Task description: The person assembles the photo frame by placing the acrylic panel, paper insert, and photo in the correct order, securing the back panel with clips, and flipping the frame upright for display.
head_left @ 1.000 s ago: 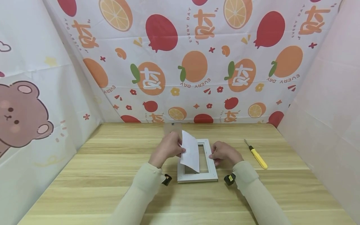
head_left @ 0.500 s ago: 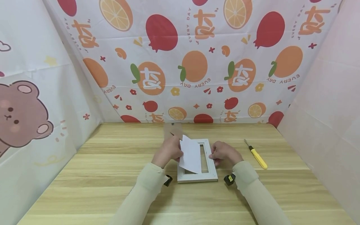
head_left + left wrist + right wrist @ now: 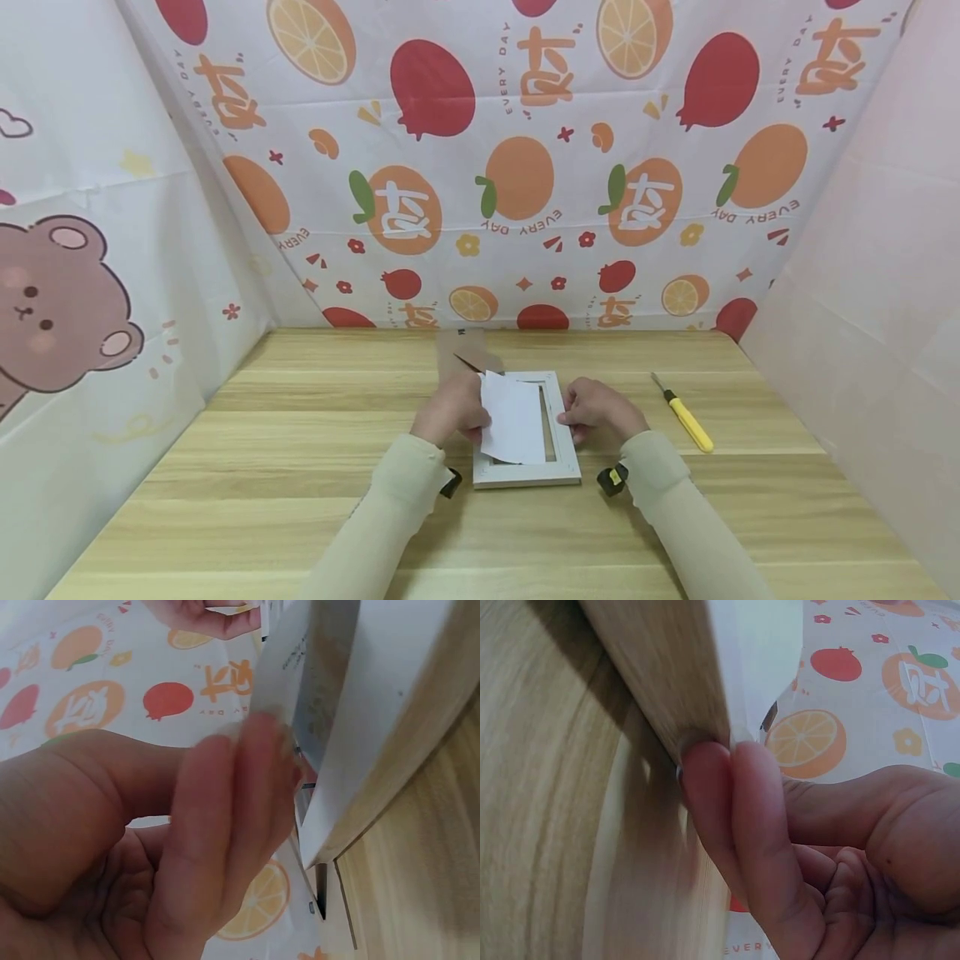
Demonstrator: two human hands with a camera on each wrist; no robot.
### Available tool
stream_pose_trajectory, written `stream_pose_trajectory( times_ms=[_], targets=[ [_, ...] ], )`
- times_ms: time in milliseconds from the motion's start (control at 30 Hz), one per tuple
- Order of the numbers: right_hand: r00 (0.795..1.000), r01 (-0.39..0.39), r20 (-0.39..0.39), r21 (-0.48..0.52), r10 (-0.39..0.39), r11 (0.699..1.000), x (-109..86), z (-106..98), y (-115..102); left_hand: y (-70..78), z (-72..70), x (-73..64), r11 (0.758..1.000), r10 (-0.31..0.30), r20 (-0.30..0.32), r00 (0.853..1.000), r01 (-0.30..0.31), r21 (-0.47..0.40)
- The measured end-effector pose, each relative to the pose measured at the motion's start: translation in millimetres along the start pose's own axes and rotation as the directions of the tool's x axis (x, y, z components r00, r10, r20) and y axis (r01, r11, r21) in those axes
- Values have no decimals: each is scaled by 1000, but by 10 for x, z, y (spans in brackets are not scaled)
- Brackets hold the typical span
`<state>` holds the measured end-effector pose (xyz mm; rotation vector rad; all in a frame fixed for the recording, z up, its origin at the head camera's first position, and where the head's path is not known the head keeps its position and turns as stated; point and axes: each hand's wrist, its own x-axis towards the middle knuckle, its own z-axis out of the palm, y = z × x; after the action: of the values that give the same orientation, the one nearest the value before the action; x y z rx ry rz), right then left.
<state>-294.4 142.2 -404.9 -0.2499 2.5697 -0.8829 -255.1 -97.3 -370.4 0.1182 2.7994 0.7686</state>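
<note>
White paper, a single sheet, lies over the opening of a white rectangular frame resting flat on a wooden table, in front of the person. The sheet covers most of the opening; a narrow strip along the right shows the wood below. The left hand pinches the sheet's left edge between thumb and fingers. The right hand grips the frame's right side, thumb on top, fingertips against the outer edge. Just beyond the left hand lies a flat brown piece, partly hidden, with a dark pointed object over it, too small to identify. To the right, well apart from the frame, rests a yellow-handled screwdriver, its shaft pointing away from the person. Pale long sleeves cover both arms. Behind the table hangs a white cloth printed with oranges and red fruit.
</note>
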Motion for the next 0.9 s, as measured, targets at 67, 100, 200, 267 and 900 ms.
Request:
stream_pose_trajectory(
  times_ms=[67,100,200,267,900],
  targets=[
    [1000,-2,-4,4,2,1000,-2,-1,-1,0,11,1,1000,-6,6,1000,6,-3],
    [1000,-5,-6,3,5,1000,-5,-1,0,1,17,0,1000,-8,9,1000,8,-9],
    [1000,-13,-9,2,13,1000,-12,-3,-1,5,37,-7,1000,-7,17,1000,7,-13],
    [1000,-15,-10,-4,15,1000,-17,-3,-3,7,55,-9,1000,-9,28,1000,10,-17],
    [1000,-2,-11,-19,2,1000,-34,2,-18,2,134,-27,1000,1,40,999,-2,26]
  ],
)
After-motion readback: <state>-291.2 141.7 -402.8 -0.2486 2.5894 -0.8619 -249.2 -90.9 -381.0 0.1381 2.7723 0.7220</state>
